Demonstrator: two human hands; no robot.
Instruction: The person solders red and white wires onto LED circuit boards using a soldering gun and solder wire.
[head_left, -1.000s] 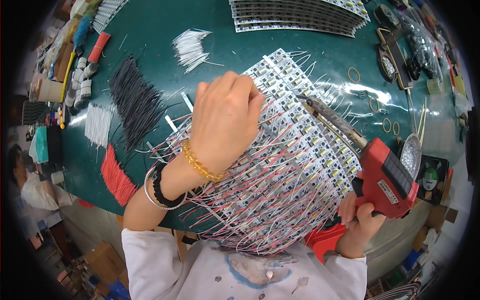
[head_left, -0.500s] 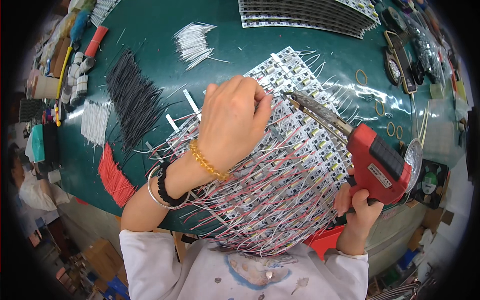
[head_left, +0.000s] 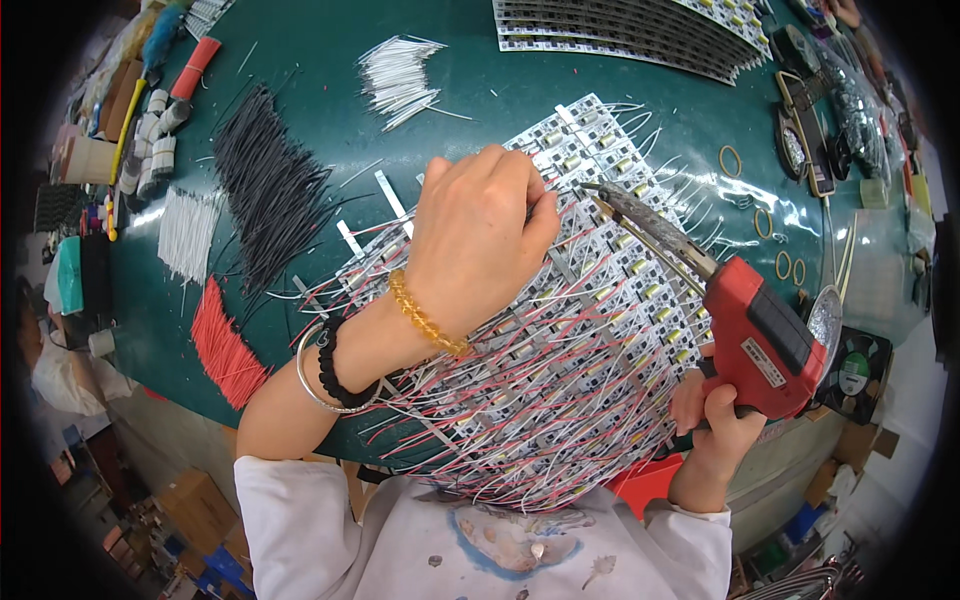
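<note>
Circuit boards [head_left: 640,290], overlapped too closely for me to count, cover the near middle of the green table [head_left: 300,50] and bristle with red and white wires [head_left: 520,480]. Since a second ago the tip of one red soldering gun [head_left: 760,340] has come left over them, and now sits just beside the left hand [head_left: 482,228] — I judge that heat and hand now share one spot. That hand is pinched closed, though I cannot tell on what; the right hand [head_left: 725,425] is wrapped around the gun's handle. Farther out, leftward, I count one black wire pile [head_left: 268,190], one red wire pile [head_left: 228,345] and two white wire piles [head_left: 187,235]. Four rubber bands [head_left: 722,156] lie right — one board stack [head_left: 620,40] stands far.
</note>
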